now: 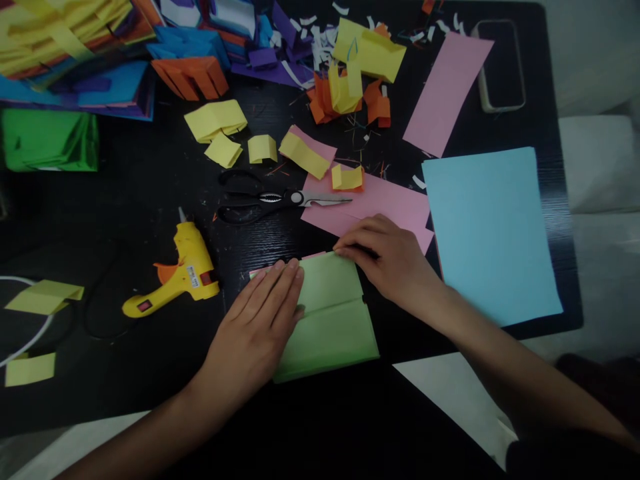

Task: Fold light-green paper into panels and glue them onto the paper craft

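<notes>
Light green folded paper (335, 327) lies near the table's front edge, with a crease across its middle and a thin strip of pink showing at its far edge. My left hand (260, 313) rests flat on its left side, fingers stretched out. At the far right corner, my right hand (385, 257) pinches the paper's edge between thumb and fingers. Just beyond the hands are black-handled scissors (285, 198), their blades lying over pink paper (395, 200). A yellow glue gun (187, 267) lies to the left of my left hand.
A stack of light blue paper (493, 240) lies at the right, below a phone (501, 65) and a pink strip (449, 93). Yellow folded pieces (216, 120), orange pieces (323, 100) and scraps spread across the back. Green folded bundles (50, 140) lie at the left.
</notes>
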